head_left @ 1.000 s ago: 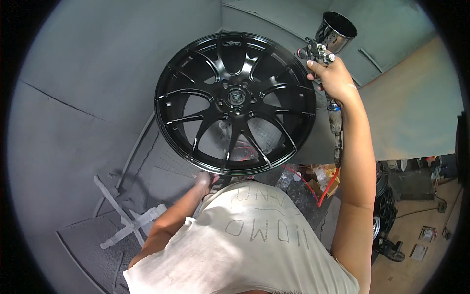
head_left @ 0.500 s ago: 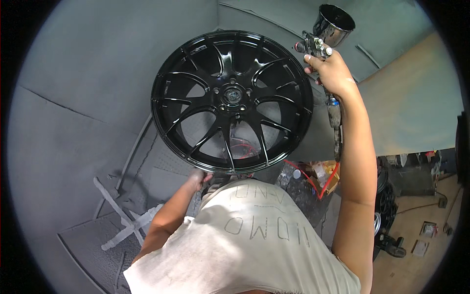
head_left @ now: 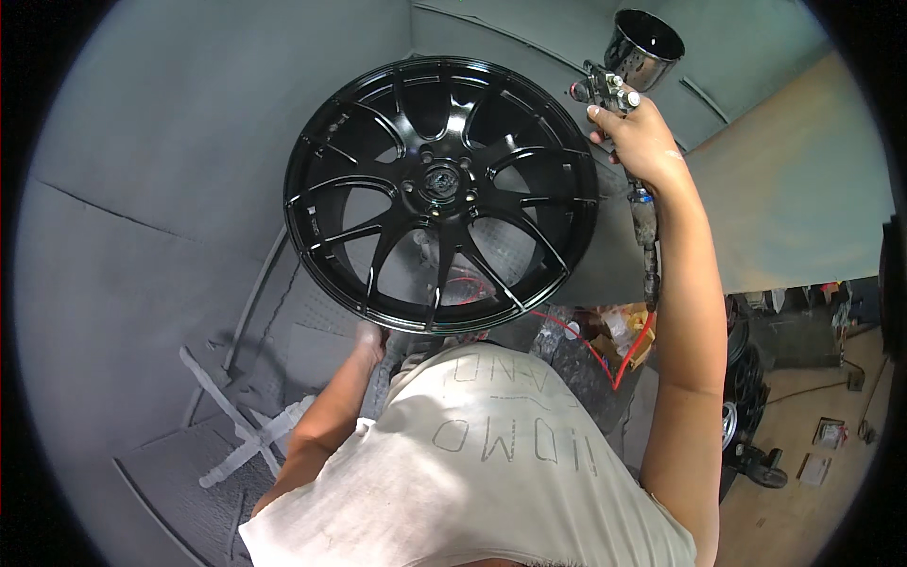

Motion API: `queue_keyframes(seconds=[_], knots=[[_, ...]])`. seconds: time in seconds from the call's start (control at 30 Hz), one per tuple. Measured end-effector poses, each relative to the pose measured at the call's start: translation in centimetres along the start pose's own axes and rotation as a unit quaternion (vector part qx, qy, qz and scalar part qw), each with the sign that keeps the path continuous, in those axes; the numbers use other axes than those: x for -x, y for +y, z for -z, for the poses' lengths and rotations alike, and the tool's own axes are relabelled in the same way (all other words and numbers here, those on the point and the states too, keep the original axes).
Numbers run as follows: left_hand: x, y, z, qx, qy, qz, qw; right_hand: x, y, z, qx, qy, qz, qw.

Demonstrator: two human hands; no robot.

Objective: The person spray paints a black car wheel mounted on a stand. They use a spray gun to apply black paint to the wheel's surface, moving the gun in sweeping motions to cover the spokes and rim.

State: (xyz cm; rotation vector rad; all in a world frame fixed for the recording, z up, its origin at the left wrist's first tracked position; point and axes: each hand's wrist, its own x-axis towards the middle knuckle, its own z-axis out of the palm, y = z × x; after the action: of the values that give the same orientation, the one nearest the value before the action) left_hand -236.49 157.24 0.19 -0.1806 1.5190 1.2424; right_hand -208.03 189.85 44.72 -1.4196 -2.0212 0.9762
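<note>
A glossy black multi-spoke wheel rim faces me in the upper middle. My right hand is closed around a spray gun to the right of the rim, with a dark metal cup on top of the gun. A red hose hangs from the gun's lower end beside my forearm. At the rim's lower left edge is my left hand. Its fingers are mostly hidden behind the rim, so I cannot make out whether they grip anything. Whatever supports the rim is largely hidden behind it.
Grey sheeting covers the walls left and behind. A cross-shaped stand wrapped in pale material is at lower left. A cluttered dark surface with a cardboard box lies below the rim. More black wheels stand at right, beside a tan floor.
The rim has turned counterclockwise and appears slightly farther left. My left hand has shifted a little left, its fingers now more hidden. The spray gun and right hand have barely moved.
</note>
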Motion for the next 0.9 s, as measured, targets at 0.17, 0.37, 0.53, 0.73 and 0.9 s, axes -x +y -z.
queue_keyframes(seconds=[0.17,0.37,0.53,0.73,0.9], knots=[[3.5,-0.4,-3.7,0.040,-0.038,0.021,0.998,0.2,0.8,0.1,-0.003,-0.012,-0.021,1.000],[1.8,-2.8,-1.6,-0.125,-0.128,0.086,0.980,0.6,0.0,-0.1,-0.008,0.003,0.017,1.000],[1.9,-3.3,-1.5,-0.180,-0.183,0.102,0.961,0.3,1.2,0.4,0.013,0.002,-0.013,1.000],[-2.8,-4.3,2.5,-0.075,-0.188,0.150,0.968,1.8,0.2,0.7,-0.022,-0.010,-0.014,1.000],[-4.5,0.2,3.7,-0.087,-0.051,0.038,0.994,2.0,1.3,1.8,0.034,-0.015,-0.022,0.999]])
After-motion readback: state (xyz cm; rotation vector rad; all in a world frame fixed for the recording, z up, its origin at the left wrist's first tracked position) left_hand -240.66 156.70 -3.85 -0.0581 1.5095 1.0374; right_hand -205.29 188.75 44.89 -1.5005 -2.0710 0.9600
